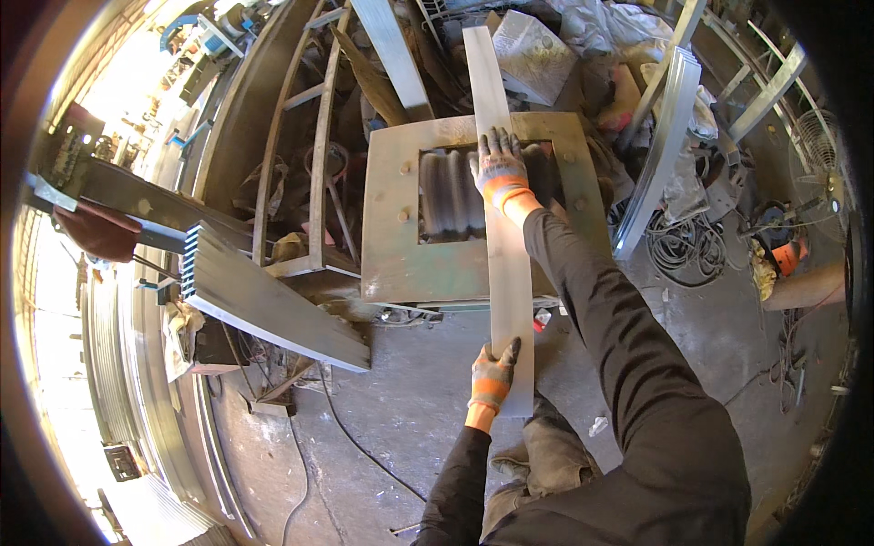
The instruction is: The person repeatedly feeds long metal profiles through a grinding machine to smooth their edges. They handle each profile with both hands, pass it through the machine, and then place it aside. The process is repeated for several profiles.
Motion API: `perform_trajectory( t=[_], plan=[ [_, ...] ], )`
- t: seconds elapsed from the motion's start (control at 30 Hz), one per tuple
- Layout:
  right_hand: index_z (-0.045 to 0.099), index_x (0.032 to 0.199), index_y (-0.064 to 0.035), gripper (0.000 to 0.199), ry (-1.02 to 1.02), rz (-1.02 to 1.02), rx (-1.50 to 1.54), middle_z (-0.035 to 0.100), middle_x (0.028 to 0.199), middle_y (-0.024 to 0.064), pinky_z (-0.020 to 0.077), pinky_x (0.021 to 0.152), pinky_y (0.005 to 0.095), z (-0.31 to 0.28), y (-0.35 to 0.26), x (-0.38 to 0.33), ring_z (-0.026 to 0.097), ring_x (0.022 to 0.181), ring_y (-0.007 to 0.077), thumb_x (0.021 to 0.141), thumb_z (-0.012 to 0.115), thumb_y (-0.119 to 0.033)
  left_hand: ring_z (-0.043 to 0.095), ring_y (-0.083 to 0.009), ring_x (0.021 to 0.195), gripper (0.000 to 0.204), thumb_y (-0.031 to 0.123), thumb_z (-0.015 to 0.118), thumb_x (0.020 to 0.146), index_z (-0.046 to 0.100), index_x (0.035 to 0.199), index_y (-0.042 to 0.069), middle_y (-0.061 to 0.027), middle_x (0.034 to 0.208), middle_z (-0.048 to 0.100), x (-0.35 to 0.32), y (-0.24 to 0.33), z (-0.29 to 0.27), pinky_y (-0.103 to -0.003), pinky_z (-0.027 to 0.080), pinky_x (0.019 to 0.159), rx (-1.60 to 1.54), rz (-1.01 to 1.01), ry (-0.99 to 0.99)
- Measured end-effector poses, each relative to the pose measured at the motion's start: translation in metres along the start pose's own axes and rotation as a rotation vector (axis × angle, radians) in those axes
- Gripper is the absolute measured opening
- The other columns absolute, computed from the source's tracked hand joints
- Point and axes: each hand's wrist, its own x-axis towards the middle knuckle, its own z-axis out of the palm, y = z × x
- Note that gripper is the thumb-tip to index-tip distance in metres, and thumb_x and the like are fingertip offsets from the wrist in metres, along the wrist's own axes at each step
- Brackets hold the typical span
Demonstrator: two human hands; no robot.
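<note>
A long, flat silver metal bar [510, 282] lies lengthwise over a square metal machine table [423, 268], its far end reaching past the back edge. Through the table's rectangular opening shows a dark, ribbed roller or brush [451, 196], partly covered by the bar. My left hand [492, 378], in a grey and orange glove, is closed around the left edge of the bar near its close end, in front of the table. Gloved the same way, my right hand [501, 171] rests flat on the bar above the opening, fingers stretched forward and slightly apart.
A stack of metal bars [273, 296] leans at the left, and another bundle of bars [660, 155] stands at the right. Coiled cable [683, 250] and an orange tool [785, 255] lie at the right. A black cable [350, 432] crosses the floor.
</note>
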Motion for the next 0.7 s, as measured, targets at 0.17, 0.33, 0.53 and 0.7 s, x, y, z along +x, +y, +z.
perform_trajectory(
  t=[0.17,0.33,0.53,0.7],
  plan=[
    [0.055,0.168,-0.0019,0.070,-0.046,0.003,-0.013,0.050,0.177,0.0218,0.0242,0.138,0.0630,-0.006,0.003,-0.025,0.044,0.165,0.0400,0.113,0.051,-0.046,0.082,-0.0334,0.089,0.063,0.059,0.084,0.102,0.077,0.113,-0.002,-0.0205,0.099,0.085,-0.010,-0.034,-0.003,-0.044,0.062,0.084,-0.087,-0.017,-0.036],
    [0.050,0.171,-0.0021,0.072,-0.163,0.018,0.028,0.043,0.182,0.0206,0.0162,0.139,0.0688,-0.049,-0.033,-0.106,0.036,0.171,0.0405,0.114,0.048,-0.045,0.078,-0.0252,0.091,0.058,0.054,0.083,0.105,0.077,0.120,-0.001,-0.0162,0.102,0.085,-0.086,-0.082,-0.034,-0.041,0.061,0.082,0.014,-0.051,-0.021],
    [0.051,0.171,-0.0061,0.070,-0.164,0.039,0.061,0.042,0.183,0.0159,0.0196,0.137,0.0715,-0.110,-0.076,-0.255,0.037,0.170,0.0363,0.112,0.056,-0.044,0.081,-0.0399,0.093,0.061,0.058,0.083,0.101,0.076,0.114,-0.001,-0.0240,0.099,0.083,-0.227,-0.165,-0.063,-0.048,0.061,0.086,0.046,-0.138,0.005],
    [0.047,0.173,-0.0067,0.073,-0.189,0.029,0.040,0.041,0.184,0.0156,0.0235,0.135,0.0697,-0.171,-0.122,-0.410,0.035,0.171,0.0370,0.112,0.057,-0.045,0.081,-0.0440,0.108,0.063,0.060,0.082,0.101,0.076,0.120,0.000,-0.0269,0.110,0.084,-0.365,-0.256,-0.102,-0.050,0.063,0.091,0.111,-0.123,-0.020]
  ],
)
